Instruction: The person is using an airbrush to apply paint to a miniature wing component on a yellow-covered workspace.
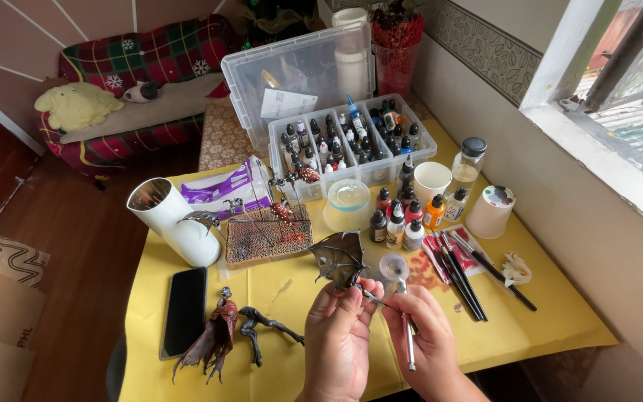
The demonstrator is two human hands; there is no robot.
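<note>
My left hand (336, 335) holds a dark wing piece (338, 258) of a miniature, with my fingers (353, 295) closed narrow on its lower end, so the wing stands up above the hand over the yellow table (537, 313). My right hand (429, 339) is just beside it, and its fingers are closed around a thin metal tool (408, 339); the tool's tip points toward the base of the wing, but I cannot tell if it touches. Just behind the tool is a small round clear disc (394, 266). On the table left of my hands lie two other dark miniature pieces (213, 339) and one black phone (185, 309). Behind the wing sits a cork block (266, 238) with parts on wires, and left of it a white tube (173, 219) lies on its side. A group of small paint bottles (403, 216) stands right of the wing, near two white cups (490, 211), one glass jar (467, 164) and several dark brushes (459, 272). Further back is a clear plastic box (351, 145) full of bottles. Nothing stands between my hands and the wing.
</note>
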